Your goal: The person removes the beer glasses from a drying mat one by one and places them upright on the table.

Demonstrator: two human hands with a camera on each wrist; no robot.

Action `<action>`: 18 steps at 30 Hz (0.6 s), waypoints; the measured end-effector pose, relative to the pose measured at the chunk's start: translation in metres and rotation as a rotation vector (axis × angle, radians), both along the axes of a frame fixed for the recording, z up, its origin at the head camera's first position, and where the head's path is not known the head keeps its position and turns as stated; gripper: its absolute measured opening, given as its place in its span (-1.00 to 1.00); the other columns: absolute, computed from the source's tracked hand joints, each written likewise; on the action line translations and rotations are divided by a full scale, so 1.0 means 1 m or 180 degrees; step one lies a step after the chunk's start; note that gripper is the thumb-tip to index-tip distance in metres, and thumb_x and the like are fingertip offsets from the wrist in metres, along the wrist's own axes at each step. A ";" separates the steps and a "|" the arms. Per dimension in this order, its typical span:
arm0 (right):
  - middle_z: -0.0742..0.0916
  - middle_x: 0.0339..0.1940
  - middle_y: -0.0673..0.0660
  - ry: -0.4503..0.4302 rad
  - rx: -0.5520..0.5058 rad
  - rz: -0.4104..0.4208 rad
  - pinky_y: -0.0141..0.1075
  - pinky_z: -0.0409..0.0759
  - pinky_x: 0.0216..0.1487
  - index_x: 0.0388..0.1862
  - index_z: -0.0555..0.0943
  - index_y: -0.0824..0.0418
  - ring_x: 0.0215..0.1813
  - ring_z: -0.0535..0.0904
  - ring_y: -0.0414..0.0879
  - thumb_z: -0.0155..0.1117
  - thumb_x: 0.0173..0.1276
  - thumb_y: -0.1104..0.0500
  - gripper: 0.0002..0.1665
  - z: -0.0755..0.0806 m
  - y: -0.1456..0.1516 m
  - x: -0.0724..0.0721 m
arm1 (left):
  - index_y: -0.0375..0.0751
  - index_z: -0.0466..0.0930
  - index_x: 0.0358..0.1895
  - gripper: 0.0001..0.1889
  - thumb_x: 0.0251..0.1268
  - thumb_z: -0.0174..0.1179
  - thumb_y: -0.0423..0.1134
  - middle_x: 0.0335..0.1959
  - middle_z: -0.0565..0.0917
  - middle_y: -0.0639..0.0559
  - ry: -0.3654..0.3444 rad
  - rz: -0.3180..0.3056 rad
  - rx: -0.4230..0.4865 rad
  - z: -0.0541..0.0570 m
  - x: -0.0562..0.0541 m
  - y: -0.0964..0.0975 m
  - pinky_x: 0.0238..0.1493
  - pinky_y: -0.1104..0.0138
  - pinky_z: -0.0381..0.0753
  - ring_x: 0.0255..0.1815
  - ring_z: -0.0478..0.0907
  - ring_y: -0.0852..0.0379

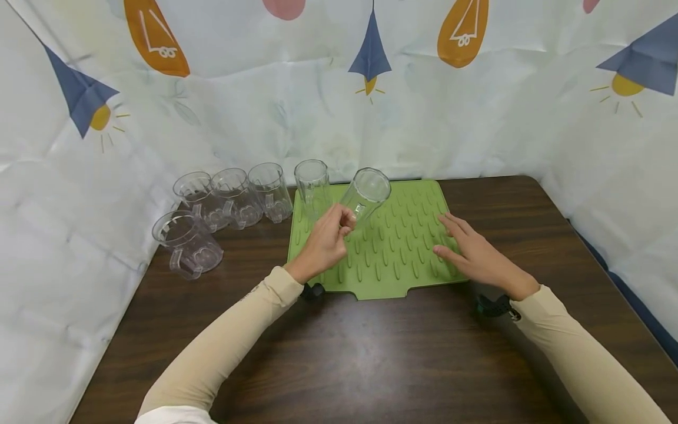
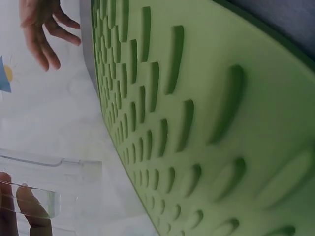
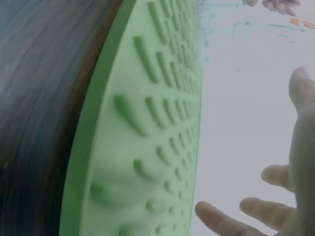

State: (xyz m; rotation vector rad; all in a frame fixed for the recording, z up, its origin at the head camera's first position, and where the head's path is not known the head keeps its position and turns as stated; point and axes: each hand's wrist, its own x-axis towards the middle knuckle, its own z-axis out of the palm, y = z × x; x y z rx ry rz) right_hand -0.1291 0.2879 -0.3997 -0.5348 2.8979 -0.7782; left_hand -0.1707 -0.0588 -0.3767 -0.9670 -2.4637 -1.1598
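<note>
My left hand (image 1: 329,238) grips a clear mug (image 1: 372,187) by its handle, over the green drying mat (image 1: 381,282). In the left wrist view, fingers (image 2: 33,209) curl through that handle, and the mug (image 2: 88,196) hangs beside the ribbed mat (image 2: 275,54). A second clear mug (image 1: 311,176) stands at the mat's back left corner, just left of the held one. Above the mat's right edge my right hand (image 1: 471,253) has its fingers spread, with nothing in them. The right wrist view shows those fingers (image 3: 268,211) apart beside the mat (image 3: 106,157).
At the table's left stand several more clear mugs: one nearer the front (image 1: 190,241), the others in a row behind, ending with a mug (image 1: 270,188) beside the mat. The dark wooden table (image 1: 365,359) meets a patterned white cloth (image 1: 238,106) at the back and sides.
</note>
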 end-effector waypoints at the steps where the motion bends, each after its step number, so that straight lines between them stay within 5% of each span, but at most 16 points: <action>1: 0.09 0.72 0.33 -0.0005 -0.0092 0.0002 0.38 0.46 0.38 0.74 -0.08 0.08 0.51 0.43 0.30 0.03 0.65 -0.20 -0.09 0.000 -0.001 -0.001 | -0.33 0.42 -0.08 -0.56 0.04 -0.15 -0.81 -0.22 0.52 -0.13 0.0055 -0.0001 -0.0061 0.001 0.001 -0.001 -0.13 0.26 0.70 -0.17 0.55 0.00; 9: 0.34 0.56 0.36 0.0208 -0.0707 -0.0032 0.26 0.64 0.21 0.70 0.08 0.10 0.35 0.58 0.30 0.00 0.69 -0.06 -0.26 0.005 -0.016 -0.005 | -0.35 0.41 -0.09 -0.47 -0.18 -0.18 -0.84 -0.20 0.48 -0.16 0.0527 -0.0064 -0.0577 0.008 0.010 -0.007 -0.19 0.30 0.63 -0.20 0.46 0.04; 18: 0.38 0.60 0.26 -0.0061 -0.1186 -0.0087 0.21 0.67 0.18 0.68 0.10 0.04 0.28 0.61 0.27 -0.16 0.74 -0.06 -0.36 0.012 -0.029 -0.010 | -0.39 0.48 -0.05 -0.46 -0.21 -0.07 -0.83 -0.15 0.55 -0.17 0.1009 -0.0102 -0.0840 0.012 0.018 -0.008 -0.09 0.31 0.70 -0.13 0.56 0.00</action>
